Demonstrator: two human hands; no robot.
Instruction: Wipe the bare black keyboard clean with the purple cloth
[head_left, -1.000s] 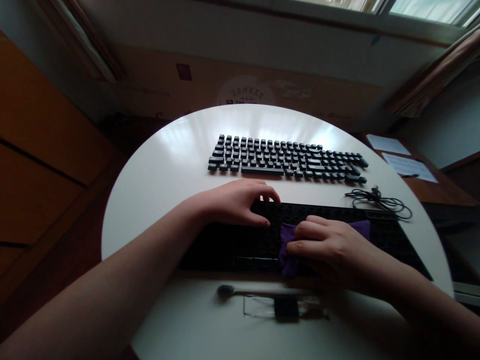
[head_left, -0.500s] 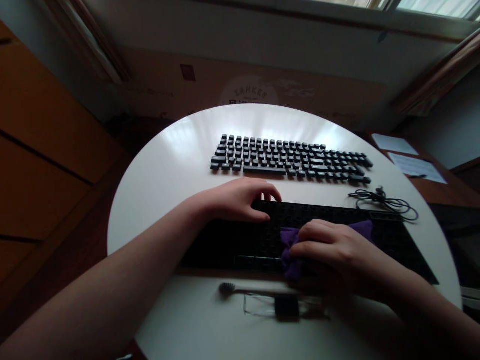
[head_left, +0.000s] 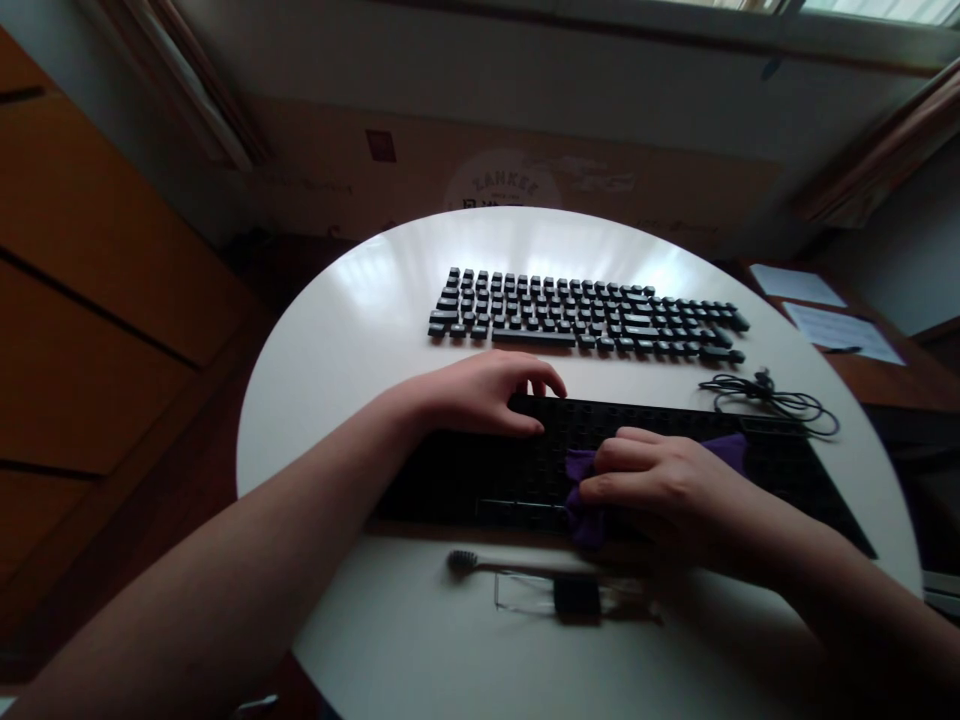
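A black keyboard base (head_left: 457, 480) with its keycaps off lies across the white table. My left hand (head_left: 491, 395) grips its far edge, thumb on top and curled fingers at the rim. In my right hand (head_left: 660, 475) a purple cloth (head_left: 586, 515) is bunched under closed fingers and pressed on the middle of the base. Part of the cloth sticks out to the right behind the hand. Nearer me lie a toothbrush (head_left: 510, 563) and a wire keycap puller (head_left: 576, 598) with a dark middle, both partly in shadow.
Black keycaps (head_left: 559, 310) are laid out in keyboard order beyond the base. A coiled cable (head_left: 780, 400) rests at the far right. The round white table (head_left: 322, 340) has a curved edge. Papers and a pen lie on a brown surface (head_left: 885, 375) at right.
The view has shifted slightly, so the table sits a little farther right and higher. Both hands keep nearly the same place on the base, the cloth still under the right one.
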